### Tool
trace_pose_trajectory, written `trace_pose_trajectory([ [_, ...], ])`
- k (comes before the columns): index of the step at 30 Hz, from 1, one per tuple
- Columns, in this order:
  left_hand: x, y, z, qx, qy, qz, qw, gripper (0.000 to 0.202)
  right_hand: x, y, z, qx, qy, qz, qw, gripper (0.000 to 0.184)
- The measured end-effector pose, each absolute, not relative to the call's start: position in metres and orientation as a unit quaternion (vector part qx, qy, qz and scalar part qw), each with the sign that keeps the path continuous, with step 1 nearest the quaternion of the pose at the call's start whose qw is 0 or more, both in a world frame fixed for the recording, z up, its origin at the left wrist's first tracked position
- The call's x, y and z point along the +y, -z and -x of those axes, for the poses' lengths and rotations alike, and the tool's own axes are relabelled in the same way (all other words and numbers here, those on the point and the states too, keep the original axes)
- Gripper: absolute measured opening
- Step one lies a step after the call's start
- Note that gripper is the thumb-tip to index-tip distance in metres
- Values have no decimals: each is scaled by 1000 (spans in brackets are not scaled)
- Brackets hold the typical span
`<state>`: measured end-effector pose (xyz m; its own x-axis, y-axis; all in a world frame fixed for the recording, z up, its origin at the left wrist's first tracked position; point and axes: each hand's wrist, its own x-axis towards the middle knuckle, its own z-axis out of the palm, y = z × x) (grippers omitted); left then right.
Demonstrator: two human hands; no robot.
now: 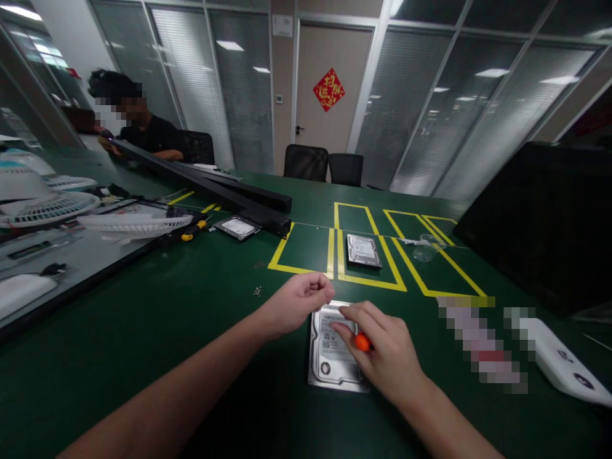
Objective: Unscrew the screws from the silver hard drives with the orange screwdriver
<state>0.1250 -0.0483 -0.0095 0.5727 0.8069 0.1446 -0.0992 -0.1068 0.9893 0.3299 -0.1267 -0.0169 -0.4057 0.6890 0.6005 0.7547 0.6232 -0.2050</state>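
A silver hard drive (329, 366) with a white label lies flat on the green table, below both hands. My left hand (299, 303) is closed in a pinch over the drive's far left corner; whatever it may hold is too small or hidden to make out. Over the drive's right side, my right hand (387, 344) grips a screwdriver (364, 342), of which only the orange handle end shows. Its shaft and tip are hidden. Left of my left hand, a small pile of screws (257, 291) rests on the table.
Yellow tape squares mark the table; one frames a second hard drive (363, 250). Another drive (238, 227) lies beside long black rails (239, 201). A yellow-handled tool (194, 231), white fan parts (136, 223), a clear cup (425, 248) and a white device (564, 360) surround them. A person (148, 134) sits far left.
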Motion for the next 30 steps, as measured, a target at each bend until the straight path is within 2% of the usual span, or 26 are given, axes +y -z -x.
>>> trace_pose_trajectory([
  [7, -64, 17, -142, 251, -372, -568, 690, 46, -127, 17, -326, -810, 68, 406, 418, 13],
  [16, -64, 18, -141, 269, -363, -535, 715, 48, -129, 18, -327, -809, 82, 404, 420, 18],
  [21, -62, 23, -141, 276, -365, -549, 699, 40, -127, 22, -330, -813, 97, 384, 428, 23],
  [26, -57, 24, -138, 305, -380, -653, 581, 24, -122, 17, -339, -828, 81, 402, 383, 18],
  [30, -46, 24, -124, 367, -410, -755, 356, 15, -109, 13, -362, -827, 49, 458, 323, 12],
])
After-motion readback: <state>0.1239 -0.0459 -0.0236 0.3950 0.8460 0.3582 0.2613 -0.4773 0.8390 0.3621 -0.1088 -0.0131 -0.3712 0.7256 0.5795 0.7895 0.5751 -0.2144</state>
